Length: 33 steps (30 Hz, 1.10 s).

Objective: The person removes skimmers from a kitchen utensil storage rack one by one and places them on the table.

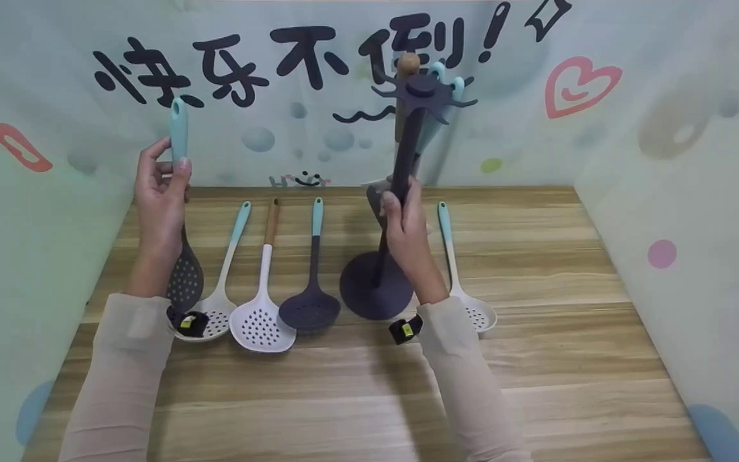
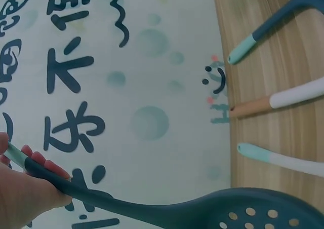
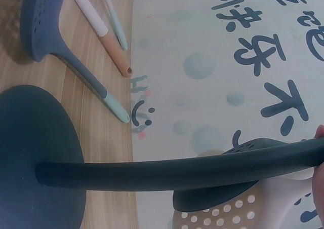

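Observation:
My left hand [image 1: 164, 192] holds a dark slotted spoon [image 2: 192, 208] by its mint handle [image 1: 179, 125], with the handle up and the perforated bowl down at the table's left side. My right hand [image 1: 408, 231] grips the dark pole [image 3: 152, 176] of a utensil stand, whose round base [image 1: 363, 289] is low over the table. Curved hooks ring the top of the stand [image 1: 421, 86]. Utensils hang on its far side, including one with a wooden handle [image 1: 409, 63] and others with mint handles [image 1: 457, 86]. A dark slotted head [image 3: 215, 196] shows behind the pole in the right wrist view.
On the wooden table [image 1: 344, 398] lie a white slotted spoon [image 1: 231, 256], a white slotted turner [image 1: 263, 321] and a dark slotted ladle [image 1: 310, 311], left of the stand. Right of it lies another white slotted spoon [image 1: 482, 314]. A printed backdrop [image 1: 324, 147] encloses the table.

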{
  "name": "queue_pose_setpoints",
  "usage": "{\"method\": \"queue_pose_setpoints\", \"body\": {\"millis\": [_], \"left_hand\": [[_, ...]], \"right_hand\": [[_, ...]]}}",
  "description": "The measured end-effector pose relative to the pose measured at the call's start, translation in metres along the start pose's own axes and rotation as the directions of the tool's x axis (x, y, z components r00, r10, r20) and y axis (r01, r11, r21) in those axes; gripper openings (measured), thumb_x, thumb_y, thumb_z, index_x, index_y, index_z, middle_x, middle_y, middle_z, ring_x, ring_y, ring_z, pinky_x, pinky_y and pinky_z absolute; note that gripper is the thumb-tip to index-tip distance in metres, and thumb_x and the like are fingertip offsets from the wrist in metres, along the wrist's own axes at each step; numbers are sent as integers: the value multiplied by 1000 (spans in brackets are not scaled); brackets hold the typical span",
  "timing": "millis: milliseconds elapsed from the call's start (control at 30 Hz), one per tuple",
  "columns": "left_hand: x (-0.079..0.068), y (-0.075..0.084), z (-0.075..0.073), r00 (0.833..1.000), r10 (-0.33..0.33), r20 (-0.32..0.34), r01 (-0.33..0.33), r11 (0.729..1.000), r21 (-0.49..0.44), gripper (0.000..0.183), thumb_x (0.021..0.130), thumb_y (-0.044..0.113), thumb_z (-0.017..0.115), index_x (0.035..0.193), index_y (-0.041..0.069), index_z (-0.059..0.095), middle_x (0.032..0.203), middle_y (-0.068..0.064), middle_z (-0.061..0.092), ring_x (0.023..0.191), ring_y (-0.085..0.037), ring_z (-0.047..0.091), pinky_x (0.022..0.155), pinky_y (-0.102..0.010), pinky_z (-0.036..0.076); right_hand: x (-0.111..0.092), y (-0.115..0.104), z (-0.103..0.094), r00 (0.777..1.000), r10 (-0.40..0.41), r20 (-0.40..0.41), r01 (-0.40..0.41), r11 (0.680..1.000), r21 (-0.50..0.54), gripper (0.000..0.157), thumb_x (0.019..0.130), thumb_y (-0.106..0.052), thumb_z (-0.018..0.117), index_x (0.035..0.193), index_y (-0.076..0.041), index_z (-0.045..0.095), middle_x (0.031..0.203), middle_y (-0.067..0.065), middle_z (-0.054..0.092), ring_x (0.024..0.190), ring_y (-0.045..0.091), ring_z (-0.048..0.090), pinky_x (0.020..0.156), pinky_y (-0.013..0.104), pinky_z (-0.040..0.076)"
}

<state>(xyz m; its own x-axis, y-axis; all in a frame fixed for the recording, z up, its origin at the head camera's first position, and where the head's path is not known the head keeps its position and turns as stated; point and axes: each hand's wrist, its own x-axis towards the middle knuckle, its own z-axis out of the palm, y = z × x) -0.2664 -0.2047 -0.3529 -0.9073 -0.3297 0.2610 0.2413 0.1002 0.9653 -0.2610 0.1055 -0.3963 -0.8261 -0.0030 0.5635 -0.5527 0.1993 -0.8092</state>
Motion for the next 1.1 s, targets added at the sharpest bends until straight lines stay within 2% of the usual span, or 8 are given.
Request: {"method": "queue_pose_setpoints", "body": {"millis": [200,433,600,833,933,1100], "left_hand": [[-2,-3,-9,998,-44,-41,45,998,36,34,94,21,54,128,20,50,92,3,47,78,-8,43,65,-20,36],[0,-10,-18,995,-66,-78,65,998,-18,33,93,18,57,126,19,52,92,5,57,74,-8,45,62,-19,34],[6,-22,-25,993,-66,-102,66,998,-2,34,93,18,56,127,18,52,90,4,51,74,-7,44,62,-18,35],[13,-43,-35,986,-94,-136,97,995,15,35,94,23,55,129,20,51,90,4,47,75,-8,43,63,-18,36],[12,-45,-39,982,-122,-145,124,992,7,35,94,23,55,129,20,51,91,5,47,76,-8,42,64,-18,36],[12,-50,-44,974,-153,-165,158,987,21,36,94,25,54,130,21,50,93,5,46,79,-8,42,68,-17,37]], "right_hand": [[1,1,1,1000,9,5,-9,1000,20,27,98,-7,40,122,6,37,80,9,45,75,14,46,71,26,39],[2,1,1,1000,-19,-1,19,1000,16,27,98,-5,40,120,10,37,77,12,45,73,29,47,67,25,38],[1,1,0,999,-36,-6,36,999,8,28,98,-5,40,119,12,36,76,15,46,73,35,47,67,25,38],[2,1,0,999,-46,-12,46,999,7,29,98,-5,40,119,14,36,76,14,46,72,34,47,68,24,39],[2,1,0,999,-38,-14,38,999,-3,28,98,-6,40,119,13,36,76,11,46,72,31,47,68,25,39],[2,2,1,999,-34,-8,34,999,-7,30,98,-9,40,119,11,37,76,16,47,73,32,48,67,25,38]]}}
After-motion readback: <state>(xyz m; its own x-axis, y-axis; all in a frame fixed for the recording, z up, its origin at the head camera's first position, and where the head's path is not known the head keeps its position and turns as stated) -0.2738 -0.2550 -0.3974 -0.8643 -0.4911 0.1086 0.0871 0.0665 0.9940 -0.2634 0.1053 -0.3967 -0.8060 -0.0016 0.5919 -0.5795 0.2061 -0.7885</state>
